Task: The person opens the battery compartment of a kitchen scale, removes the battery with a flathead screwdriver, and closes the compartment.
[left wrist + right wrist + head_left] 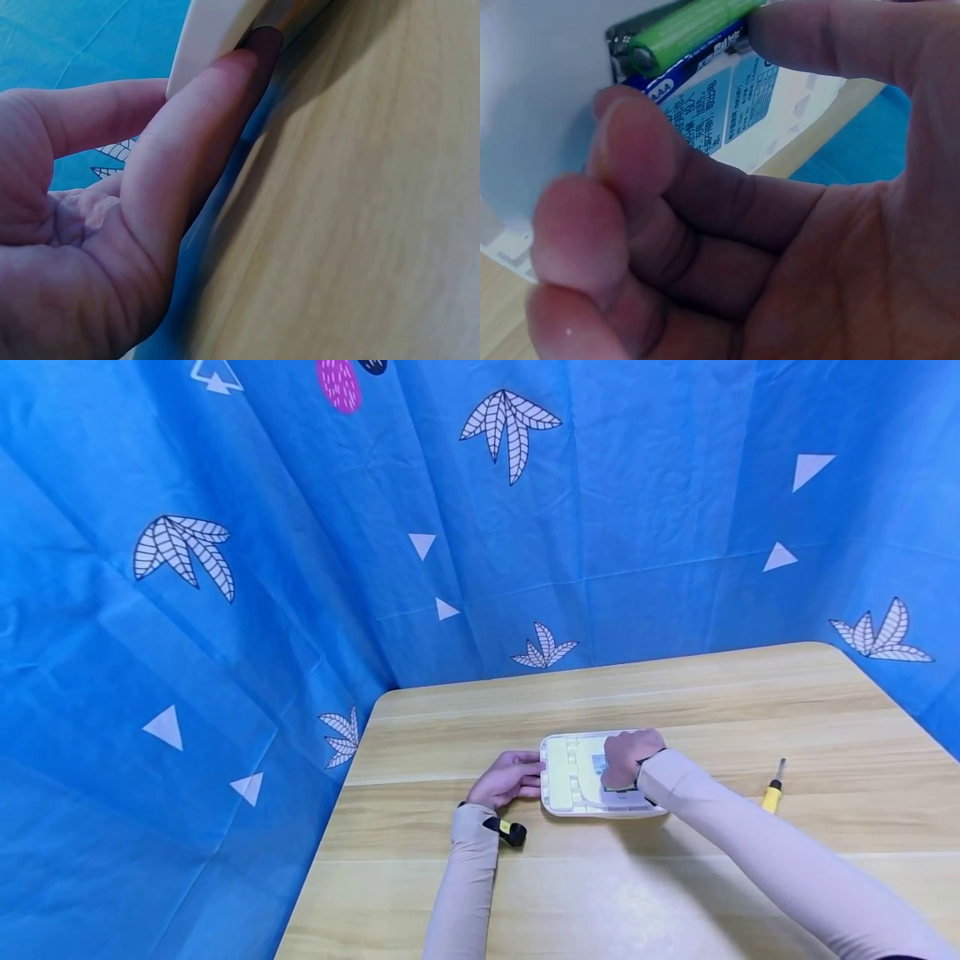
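A white plastic device [558, 777] with rounded corners lies on the table with its label side up. My left hand [508, 779] grips its left edge, one finger above and another beneath the white casing [214, 37]. Over the device's right part bends my right hand [628, 758]. In the right wrist view, a green battery [694, 36] sits in the dark battery compartment, beside a blue AAA battery [694, 64]. My right thumb [817, 37] is at one end of the blue battery and the index fingertip at its other end, pinching it lengthwise.
A screwdriver [772, 796] with a yellow handle lies on the wooden table [420, 827], right of the device. Blue patterned curtains [637, 568] hang behind the table and along its sides. A printed label [742, 105] is next to the battery compartment.
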The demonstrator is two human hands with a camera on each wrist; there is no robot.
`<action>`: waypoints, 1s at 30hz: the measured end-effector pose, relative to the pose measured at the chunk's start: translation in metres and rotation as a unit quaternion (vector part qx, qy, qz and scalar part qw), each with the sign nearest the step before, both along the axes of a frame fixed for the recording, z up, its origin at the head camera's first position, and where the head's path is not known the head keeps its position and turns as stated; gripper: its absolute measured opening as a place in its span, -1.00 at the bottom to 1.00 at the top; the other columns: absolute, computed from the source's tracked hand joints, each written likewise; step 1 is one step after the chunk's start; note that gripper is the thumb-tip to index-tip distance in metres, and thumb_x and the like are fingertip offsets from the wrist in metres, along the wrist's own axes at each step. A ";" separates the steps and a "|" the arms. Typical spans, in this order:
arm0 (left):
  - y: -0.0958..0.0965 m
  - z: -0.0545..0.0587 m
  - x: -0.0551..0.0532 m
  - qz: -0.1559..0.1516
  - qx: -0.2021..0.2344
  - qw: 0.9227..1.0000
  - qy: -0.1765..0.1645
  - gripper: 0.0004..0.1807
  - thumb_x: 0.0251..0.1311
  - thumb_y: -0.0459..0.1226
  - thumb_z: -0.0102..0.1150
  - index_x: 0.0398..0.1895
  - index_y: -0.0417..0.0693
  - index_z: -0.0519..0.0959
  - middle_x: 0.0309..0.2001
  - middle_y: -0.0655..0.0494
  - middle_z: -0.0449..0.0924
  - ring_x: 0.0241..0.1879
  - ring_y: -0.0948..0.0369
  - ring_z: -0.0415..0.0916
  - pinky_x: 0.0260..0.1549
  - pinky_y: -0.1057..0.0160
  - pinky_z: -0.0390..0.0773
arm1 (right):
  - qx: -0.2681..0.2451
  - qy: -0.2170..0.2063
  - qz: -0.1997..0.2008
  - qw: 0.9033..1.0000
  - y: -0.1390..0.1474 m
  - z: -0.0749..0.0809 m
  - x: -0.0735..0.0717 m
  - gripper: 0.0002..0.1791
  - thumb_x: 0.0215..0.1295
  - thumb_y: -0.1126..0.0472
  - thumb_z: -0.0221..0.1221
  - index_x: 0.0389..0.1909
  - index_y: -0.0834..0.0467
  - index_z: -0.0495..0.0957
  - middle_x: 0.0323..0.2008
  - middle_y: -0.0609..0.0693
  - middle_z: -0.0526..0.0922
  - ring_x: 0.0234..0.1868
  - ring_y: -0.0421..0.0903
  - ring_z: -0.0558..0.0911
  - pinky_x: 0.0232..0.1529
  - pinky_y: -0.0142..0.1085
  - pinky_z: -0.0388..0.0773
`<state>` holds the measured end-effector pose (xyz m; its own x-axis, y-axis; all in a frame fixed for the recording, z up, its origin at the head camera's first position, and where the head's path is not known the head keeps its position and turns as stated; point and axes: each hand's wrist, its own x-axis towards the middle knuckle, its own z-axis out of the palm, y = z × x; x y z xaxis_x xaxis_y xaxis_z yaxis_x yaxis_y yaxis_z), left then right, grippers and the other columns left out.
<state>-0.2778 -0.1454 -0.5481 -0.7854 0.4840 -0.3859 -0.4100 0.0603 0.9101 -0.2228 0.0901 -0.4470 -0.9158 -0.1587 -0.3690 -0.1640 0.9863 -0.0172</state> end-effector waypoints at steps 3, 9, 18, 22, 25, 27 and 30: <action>0.000 0.000 0.000 0.000 0.002 1.000 -0.001 -0.48 0.35 -0.37 0.09 0.34 -0.38 0.30 -0.14 -0.11 0.74 -0.36 0.21 0.74 -0.26 0.31 0.78 | -0.002 0.003 -0.001 1.000 -0.001 0.000 0.000 -0.70 0.11 -0.05 0.14 -0.49 0.12 0.50 -0.49 0.03 0.56 -0.48 -0.06 0.51 -0.53 -0.18 0.53; 0.000 0.002 0.001 0.001 0.001 1.000 -0.002 -0.46 0.35 -0.38 0.08 0.35 -0.40 0.27 -0.14 -0.11 0.73 -0.36 0.22 0.73 -0.28 0.32 0.78 | -0.012 0.005 -0.003 1.000 0.000 -0.002 0.000 -0.69 0.07 -0.07 0.13 -0.47 0.11 0.52 -0.51 0.02 0.56 -0.49 -0.07 0.49 -0.53 -0.21 0.50; 0.000 0.001 0.000 0.005 0.002 1.000 -0.006 -0.47 0.35 -0.40 0.08 0.35 -0.39 0.28 -0.13 -0.14 0.72 -0.36 0.21 0.73 -0.26 0.31 0.77 | -0.007 0.001 -0.010 1.000 0.004 -0.004 -0.003 -0.66 0.05 -0.13 0.12 -0.53 0.09 0.49 -0.53 0.02 0.55 -0.50 -0.08 0.49 -0.54 -0.22 0.49; 0.000 0.001 0.001 0.002 -0.002 1.000 -0.004 -0.47 0.35 -0.39 0.08 0.35 -0.39 0.28 -0.08 -0.19 0.71 -0.34 0.20 0.74 -0.23 0.29 0.78 | -0.003 -0.002 -0.010 1.000 0.005 -0.004 -0.003 -0.65 0.04 -0.14 0.12 -0.54 0.09 0.49 -0.54 0.02 0.54 -0.51 -0.09 0.49 -0.55 -0.24 0.49; 0.000 0.001 0.000 0.002 -0.004 1.000 -0.004 -0.48 0.36 -0.39 0.08 0.35 -0.39 0.29 -0.07 -0.20 0.70 -0.34 0.20 0.74 -0.22 0.28 0.78 | -0.009 -0.003 -0.010 1.000 0.006 -0.002 -0.002 -0.66 0.03 -0.13 0.12 -0.54 0.09 0.48 -0.56 0.00 0.52 -0.52 -0.11 0.47 -0.57 -0.26 0.43; 0.000 0.000 0.000 0.001 -0.003 1.000 -0.002 -0.48 0.35 -0.38 0.08 0.34 -0.39 0.29 -0.09 -0.18 0.71 -0.35 0.20 0.74 -0.23 0.28 0.78 | -0.012 -0.003 -0.010 1.000 0.007 -0.002 -0.002 -0.67 0.03 -0.13 0.12 -0.57 0.07 0.46 -0.59 -0.03 0.48 -0.54 -0.12 0.44 -0.59 -0.28 0.37; 0.000 -0.001 -0.001 0.002 -0.002 1.000 -0.003 -0.49 0.35 -0.39 0.08 0.33 -0.38 0.30 -0.14 -0.14 0.73 -0.36 0.20 0.73 -0.26 0.30 0.78 | -0.018 0.000 -0.009 1.000 0.010 -0.001 -0.003 -0.66 0.03 -0.14 0.13 -0.63 0.04 0.40 -0.64 -0.06 0.41 -0.58 -0.15 0.39 -0.62 -0.31 0.26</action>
<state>-0.2783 -0.1451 -0.5488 -0.7848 0.4791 -0.3932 -0.4163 0.0626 0.9071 -0.2257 0.0996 -0.4480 -0.9189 -0.1554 -0.3625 -0.1463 0.9878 -0.0526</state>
